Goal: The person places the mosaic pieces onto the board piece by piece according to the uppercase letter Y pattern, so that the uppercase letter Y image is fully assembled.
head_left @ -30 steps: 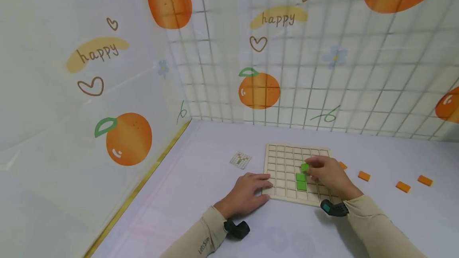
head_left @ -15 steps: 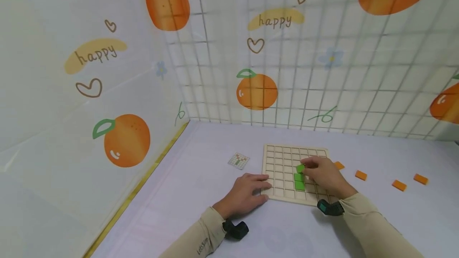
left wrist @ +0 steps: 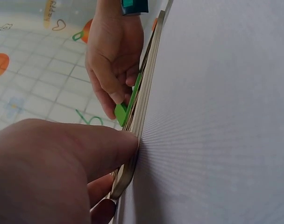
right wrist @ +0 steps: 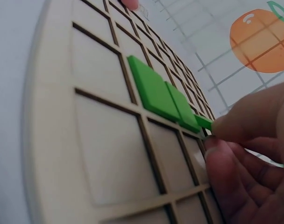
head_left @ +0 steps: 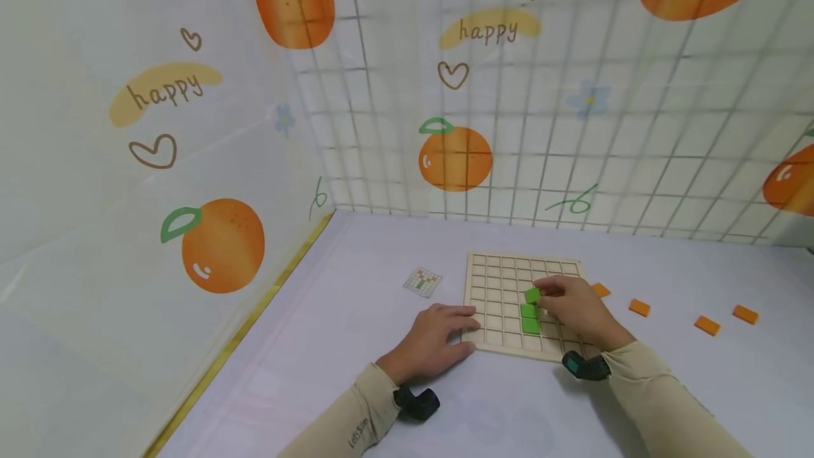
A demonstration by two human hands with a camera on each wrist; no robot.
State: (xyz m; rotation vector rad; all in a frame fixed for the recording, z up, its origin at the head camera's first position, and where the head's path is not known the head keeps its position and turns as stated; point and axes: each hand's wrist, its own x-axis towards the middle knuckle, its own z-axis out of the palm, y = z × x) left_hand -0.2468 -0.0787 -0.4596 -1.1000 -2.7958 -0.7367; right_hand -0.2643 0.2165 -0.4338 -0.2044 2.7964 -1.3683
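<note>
My right hand (head_left: pixel 575 306) pinches a green square tile (head_left: pixel 533 295) between thumb and fingertips, tilted over the wooden grid board (head_left: pixel 496 295). Directly in front of it, two green tiles (head_left: pixel 530 319) lie in neighbouring cells of one column. In the right wrist view the pinched tile (right wrist: pixel 203 122) is right at the far end of those two tiles (right wrist: pixel 153 91). My left hand (head_left: pixel 432 341) rests at the board's left edge, with fingertips on its frame. In the left wrist view, the thumb of my left hand (left wrist: pixel 81 149) presses against the board's edge (left wrist: pixel 144 100).
A small pattern card (head_left: pixel 422 282) with a coloured grid lies left of the board. Several orange tiles (head_left: pixel 707 325) are spread over the white table (head_left: pixel 356 302) to the right. Printed curtains (head_left: pixel 381 90) enclose the left and back sides.
My right hand has moved the pinched green tile slightly left, more in line with the two green tiles on the board. The left hand has stayed at the board's edge.
</note>
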